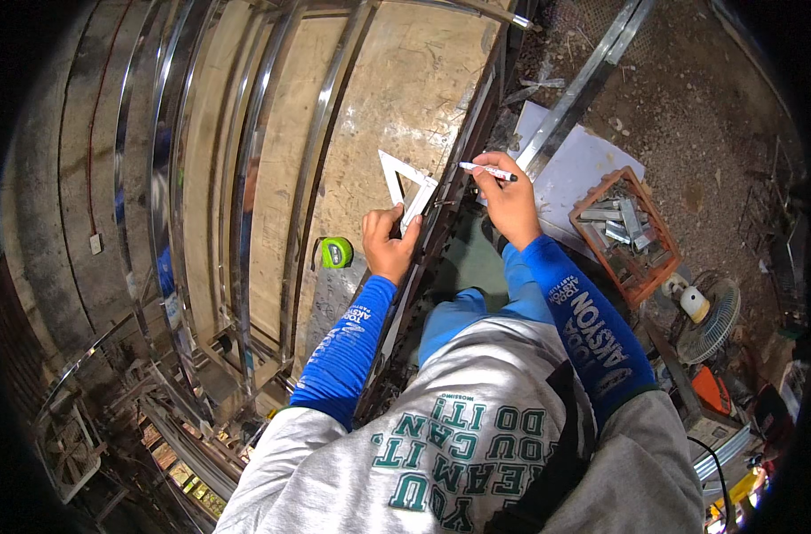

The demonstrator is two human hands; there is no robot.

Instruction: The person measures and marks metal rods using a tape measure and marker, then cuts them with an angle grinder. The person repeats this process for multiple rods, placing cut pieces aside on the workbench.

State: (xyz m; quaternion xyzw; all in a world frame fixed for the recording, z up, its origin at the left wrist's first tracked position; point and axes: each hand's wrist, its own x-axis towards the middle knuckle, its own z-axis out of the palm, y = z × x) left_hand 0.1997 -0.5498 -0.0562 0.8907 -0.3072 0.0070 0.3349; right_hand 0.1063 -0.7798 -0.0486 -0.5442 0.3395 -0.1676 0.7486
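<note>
My left hand grips the lower corner of a white triangular square, its fingers and thumb closed on the edge. The square lies on the worn wooden bench, close to the bench's right edge. To the right of it, my right hand pinches a white marker with a dark end, held roughly level. The marker's left tip is near the bench edge, a little apart from the square. A green tape measure rests on the bench, left of my left hand.
Long shiny metal tubes run along the bench's left side. On the right, a reddish-brown crate holds metal offcuts. A white sheet and a metal bar lie by it. A fan stands on the ground lower right.
</note>
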